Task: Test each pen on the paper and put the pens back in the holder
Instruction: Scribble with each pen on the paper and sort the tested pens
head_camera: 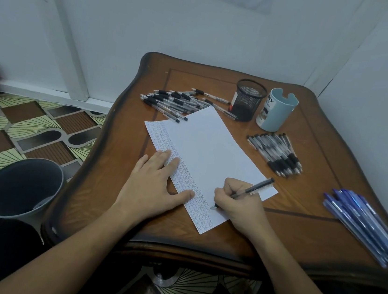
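Black pens (169,101) lie heaped beside the mesh holder (248,102) and blue cup (277,110).

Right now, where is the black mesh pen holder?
In the head view the black mesh holder stands near the table's far edge, just left of the pale blue cup, with loose pens on its other side.

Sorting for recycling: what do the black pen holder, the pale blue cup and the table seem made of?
Black pen holder: likely matt metal mesh, its fine grid is see-through. Pale blue cup: smooth plastic or ceramic; the soft sheen leaves that open. Table: probably varnished wood, by its grain and gloss.
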